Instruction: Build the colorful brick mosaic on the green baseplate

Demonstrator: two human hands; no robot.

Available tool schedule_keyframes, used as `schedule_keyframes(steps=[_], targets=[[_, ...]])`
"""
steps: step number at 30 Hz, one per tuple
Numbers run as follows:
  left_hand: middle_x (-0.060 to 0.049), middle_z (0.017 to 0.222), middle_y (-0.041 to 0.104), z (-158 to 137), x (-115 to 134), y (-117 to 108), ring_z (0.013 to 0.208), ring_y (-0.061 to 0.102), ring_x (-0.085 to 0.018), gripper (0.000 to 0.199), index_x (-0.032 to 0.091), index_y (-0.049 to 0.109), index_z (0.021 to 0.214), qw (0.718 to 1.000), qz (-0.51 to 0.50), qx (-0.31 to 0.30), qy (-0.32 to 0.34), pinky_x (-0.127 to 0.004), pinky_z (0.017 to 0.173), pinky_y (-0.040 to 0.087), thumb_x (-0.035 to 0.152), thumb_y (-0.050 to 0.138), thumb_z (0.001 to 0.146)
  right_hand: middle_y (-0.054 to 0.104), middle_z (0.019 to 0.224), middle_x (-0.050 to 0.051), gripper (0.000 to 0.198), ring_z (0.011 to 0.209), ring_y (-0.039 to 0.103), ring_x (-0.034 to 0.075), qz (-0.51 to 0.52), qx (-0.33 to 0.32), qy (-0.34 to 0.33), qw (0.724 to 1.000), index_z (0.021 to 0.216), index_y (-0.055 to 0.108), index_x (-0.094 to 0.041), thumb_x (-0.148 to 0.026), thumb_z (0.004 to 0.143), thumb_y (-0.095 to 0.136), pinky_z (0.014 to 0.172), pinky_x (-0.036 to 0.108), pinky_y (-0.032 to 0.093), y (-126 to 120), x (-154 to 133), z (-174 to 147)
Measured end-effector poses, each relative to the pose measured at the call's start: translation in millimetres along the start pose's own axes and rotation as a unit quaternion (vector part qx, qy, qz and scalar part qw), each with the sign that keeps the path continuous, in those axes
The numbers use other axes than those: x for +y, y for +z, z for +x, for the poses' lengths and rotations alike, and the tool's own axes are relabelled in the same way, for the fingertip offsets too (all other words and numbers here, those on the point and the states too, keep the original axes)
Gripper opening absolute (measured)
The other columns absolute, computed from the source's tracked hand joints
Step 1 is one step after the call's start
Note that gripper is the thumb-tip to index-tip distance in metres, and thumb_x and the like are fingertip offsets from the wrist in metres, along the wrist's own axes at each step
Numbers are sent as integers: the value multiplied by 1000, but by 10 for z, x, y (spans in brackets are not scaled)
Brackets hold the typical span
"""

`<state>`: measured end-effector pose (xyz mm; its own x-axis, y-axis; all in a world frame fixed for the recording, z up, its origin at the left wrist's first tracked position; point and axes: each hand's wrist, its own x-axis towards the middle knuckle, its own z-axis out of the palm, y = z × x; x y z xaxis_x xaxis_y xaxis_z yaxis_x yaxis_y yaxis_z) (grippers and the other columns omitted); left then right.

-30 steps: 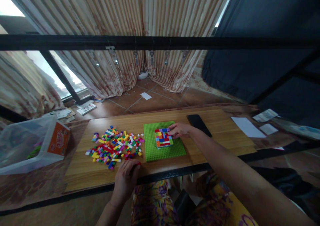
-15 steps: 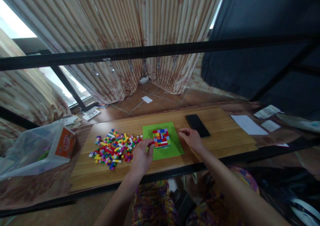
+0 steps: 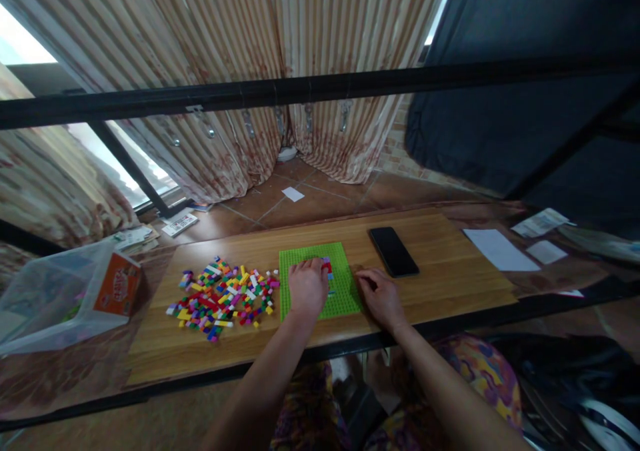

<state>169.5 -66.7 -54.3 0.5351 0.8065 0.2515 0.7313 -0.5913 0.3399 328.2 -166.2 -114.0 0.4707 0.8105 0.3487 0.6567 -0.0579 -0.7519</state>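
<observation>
One green baseplate (image 3: 341, 298), thin and stiff, is laid flat at the middle of the wooden table (image 3: 450, 271). A multicoloured brick patch (image 3: 327, 265) is pressed on its far centre, mostly covered by the left hand (image 3: 308, 287), palm down; whether a brick is pinched under the fingers cannot be told. The right hand (image 3: 381, 296) is rested loosely open, holding nothing, at the plate's right edge. Loose bricks (image 3: 223, 296), heaped to the left, are judged light, hard and slippery, best pinched by their sides. A black phone (image 3: 393, 251) is set far right.
</observation>
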Motion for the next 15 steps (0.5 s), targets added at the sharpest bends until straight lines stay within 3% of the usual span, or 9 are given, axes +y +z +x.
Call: schedule_keyframes(steps=[7, 15], targets=[[-9, 87, 72, 13, 17, 125, 89, 61, -25, 14, 20, 66, 88, 1000, 9, 12, 1, -40, 80, 34, 27, 54, 90, 69, 92, 7, 19, 87, 64, 21, 4, -4, 1, 1000, 89, 68, -22, -25, 88, 49, 82, 35, 49, -7, -8, -14], [-5, 92, 72, 6, -51, 99, 90, 57, -24, 11, 24, 67, 93, 999, -28, 15, 13, -41, 81, 33, 27, 58, 87, 70, 94, 8, 20, 91, 64, 22, -1, -6, 12, 1000, 89, 68, -22, -28, 88, 49, 88, 37, 49, -5, 1, -13]])
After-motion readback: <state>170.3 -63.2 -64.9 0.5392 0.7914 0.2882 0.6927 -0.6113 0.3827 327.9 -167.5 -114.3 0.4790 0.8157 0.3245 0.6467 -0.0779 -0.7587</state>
